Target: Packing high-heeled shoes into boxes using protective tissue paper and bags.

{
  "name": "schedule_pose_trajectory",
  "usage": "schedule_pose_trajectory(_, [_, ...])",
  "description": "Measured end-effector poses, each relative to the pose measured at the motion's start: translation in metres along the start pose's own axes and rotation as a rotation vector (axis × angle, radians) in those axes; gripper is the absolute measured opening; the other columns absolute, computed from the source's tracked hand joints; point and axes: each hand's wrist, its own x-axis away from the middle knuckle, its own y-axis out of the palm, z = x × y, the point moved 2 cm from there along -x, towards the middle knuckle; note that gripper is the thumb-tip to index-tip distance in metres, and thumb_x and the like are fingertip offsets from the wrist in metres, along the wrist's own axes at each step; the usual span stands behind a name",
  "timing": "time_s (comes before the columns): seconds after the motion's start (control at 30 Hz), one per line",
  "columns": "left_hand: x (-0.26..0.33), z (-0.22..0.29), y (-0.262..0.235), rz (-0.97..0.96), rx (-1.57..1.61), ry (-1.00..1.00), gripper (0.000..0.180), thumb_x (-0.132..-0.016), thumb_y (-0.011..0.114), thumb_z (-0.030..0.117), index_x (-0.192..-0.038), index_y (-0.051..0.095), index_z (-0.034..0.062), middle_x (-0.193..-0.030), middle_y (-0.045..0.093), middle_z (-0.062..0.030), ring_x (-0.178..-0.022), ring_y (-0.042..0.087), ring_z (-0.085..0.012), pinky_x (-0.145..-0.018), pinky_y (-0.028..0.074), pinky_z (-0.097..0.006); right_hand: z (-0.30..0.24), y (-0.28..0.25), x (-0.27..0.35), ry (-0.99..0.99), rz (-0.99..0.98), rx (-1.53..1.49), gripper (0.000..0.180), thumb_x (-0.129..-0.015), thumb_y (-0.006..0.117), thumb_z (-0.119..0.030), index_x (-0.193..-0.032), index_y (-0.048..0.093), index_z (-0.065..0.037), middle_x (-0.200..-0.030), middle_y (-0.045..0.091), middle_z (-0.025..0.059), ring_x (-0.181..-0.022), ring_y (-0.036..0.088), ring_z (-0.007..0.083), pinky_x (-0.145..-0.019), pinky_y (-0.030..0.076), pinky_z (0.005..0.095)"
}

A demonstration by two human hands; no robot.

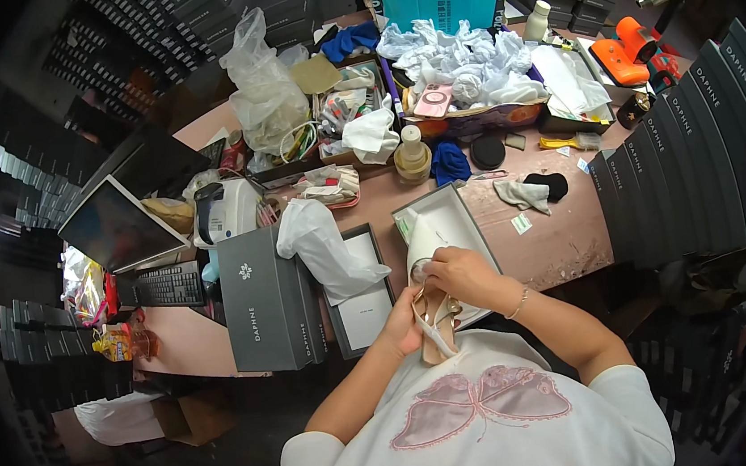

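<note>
In front of my chest, my left hand [400,326] grips a white shoe [438,342] with a tan insole and a narrow strap by its side. The fingers of my right hand [465,276] are drawn together at the shoe's opening, near a small pale, shiny bit; what they pinch is hidden. The toe end points away from me, over an open grey shoebox [478,230] with a white inside. Left of it lies another open box part [372,317], partly covered by white tissue paper [325,247].
Closed dark shoeboxes [266,311] stand at left, and a tall row [689,158] leans at right. A carton of crumpled white paper [470,118], a pump bottle [413,154], an orange tape dispenser [619,61], a black-and-grey cloth [526,193] and a keyboard [170,285] surround the work spot.
</note>
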Motion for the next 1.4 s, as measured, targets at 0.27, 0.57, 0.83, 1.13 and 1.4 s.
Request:
schedule_pose_trajectory(0.27, [0.002, -0.020, 0.007, 0.196, -0.290, 0.470, 0.071, -0.074, 0.046, -0.010, -0.137, 0.021, 0.0136, -0.123, 0.043, -0.0123, -0.103, 0.055, -0.0225, -0.078, 0.053, -0.036, -0.011, 0.009, -0.011, 0.260, 0.108, -0.125, 0.027, -0.083, 0.065, -0.030, -0.082, 0.062, -0.003, -0.075, 0.067, 0.0153, -0.068, 0.066, 0.0312, -0.062, 0.051, 0.0402])
schedule_pose_trajectory(0.57, [-0.006, -0.039, 0.002, 0.229, -0.194, 0.502, 0.065, -0.088, 0.055, 0.010, -0.140, 0.017, 0.0216, -0.125, 0.042, -0.0099, -0.107, 0.053, -0.0223, -0.079, 0.052, -0.036, 0.015, 0.056, 0.000, 0.299, 0.221, -0.270, 0.022, -0.074, 0.066, -0.023, -0.084, 0.062, -0.004, -0.074, 0.065, 0.0152, -0.068, 0.063, 0.0347, -0.061, 0.050, 0.0428])
schedule_pose_trajectory(0.83, [-0.007, -0.023, 0.014, 0.085, -0.041, 0.312, 0.059, -0.094, 0.033, 0.061, -0.112, 0.053, 0.0089, -0.090, 0.062, -0.0082, -0.073, 0.063, -0.0204, -0.061, 0.054, -0.032, 0.054, 0.019, 0.036, 0.326, 0.295, -1.306, 0.002, -0.084, 0.056, -0.004, -0.084, 0.058, -0.003, -0.067, 0.052, -0.0039, -0.057, 0.047, 0.0042, -0.053, 0.039, 0.0197])
schedule_pose_trajectory(1.13, [-0.007, -0.012, 0.005, 0.112, -0.080, 0.216, 0.052, -0.091, 0.041, 0.046, -0.121, 0.051, 0.0045, -0.103, 0.061, -0.0150, -0.088, 0.063, -0.0265, -0.077, 0.054, -0.038, 0.046, 0.026, 0.029, 0.379, 0.233, -0.820, 0.039, -0.084, 0.070, -0.024, -0.114, 0.059, -0.001, -0.084, 0.065, 0.0088, -0.073, 0.058, 0.0157, -0.064, 0.048, 0.0296])
schedule_pose_trajectory(1.4, [-0.004, -0.012, -0.020, 0.167, -0.063, 0.182, 0.038, -0.087, 0.056, 0.017, -0.121, 0.049, 0.0021, -0.103, 0.061, -0.0125, -0.089, 0.065, -0.0242, -0.080, 0.055, -0.039, -0.037, -0.010, 0.045, 0.102, -0.046, -0.600, 0.021, -0.086, 0.060, -0.022, -0.096, 0.062, -0.004, -0.094, 0.059, 0.0119, -0.098, 0.054, 0.0313, -0.090, 0.038, 0.0460])
